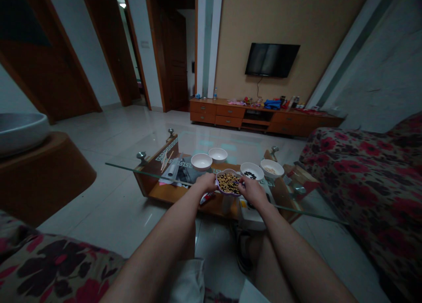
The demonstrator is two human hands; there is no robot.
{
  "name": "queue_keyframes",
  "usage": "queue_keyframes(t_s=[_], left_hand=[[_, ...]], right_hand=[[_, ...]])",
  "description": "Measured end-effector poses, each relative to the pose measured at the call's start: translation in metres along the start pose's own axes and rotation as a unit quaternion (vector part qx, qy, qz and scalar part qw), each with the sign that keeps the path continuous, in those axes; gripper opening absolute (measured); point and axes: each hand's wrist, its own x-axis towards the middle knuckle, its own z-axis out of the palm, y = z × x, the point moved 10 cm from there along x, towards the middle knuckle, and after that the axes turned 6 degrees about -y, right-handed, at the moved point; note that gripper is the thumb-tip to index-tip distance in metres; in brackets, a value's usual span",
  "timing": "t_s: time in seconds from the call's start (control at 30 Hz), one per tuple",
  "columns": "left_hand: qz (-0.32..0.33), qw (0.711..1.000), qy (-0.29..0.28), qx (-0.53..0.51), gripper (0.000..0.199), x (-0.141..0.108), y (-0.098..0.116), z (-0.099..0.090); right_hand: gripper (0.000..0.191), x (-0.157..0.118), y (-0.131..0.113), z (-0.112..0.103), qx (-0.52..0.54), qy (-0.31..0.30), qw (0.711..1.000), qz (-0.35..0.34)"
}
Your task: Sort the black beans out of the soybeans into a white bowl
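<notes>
A purple-edged, scalloped bowl (227,192) full of mixed yellow and black beans sits near the front edge of the glass table. My left hand (207,182) is closed on its left rim. At the bowl's right side my right hand (253,192) is closed, fingertips over the beans; a small purplish bit shows by them, too small to name. Just behind it stands a white bowl (256,167) with some black beans, and beside that a white bowl (277,164) of pale pieces. Farther left are two white bowls (201,161) with nothing visible inside.
The glass tabletop (132,151) has a hard front edge below my forearms. Papers (176,171) and a white box (252,215) lie on the shelf beneath. A floral sofa (359,171) is on the right, a low cabinet (227,112) with a TV (273,59) above it ahead.
</notes>
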Motion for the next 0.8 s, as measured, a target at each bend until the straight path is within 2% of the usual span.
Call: queue_keyframes(t_s=[0.23,0.8], left_hand=[[-0.002,1.000,0.000,0.004,0.043,0.0032,-0.0008,0.0020],[-0.002,1.000,0.004,0.005,0.044,0.0034,-0.0014,0.0020]], right_hand=[[0.026,0.0001,-0.0043,0.0010,0.006,-0.001,1.000,-0.025],[0.023,0.0005,-0.0099,0.0032,0.000,-0.006,0.999,-0.035]])
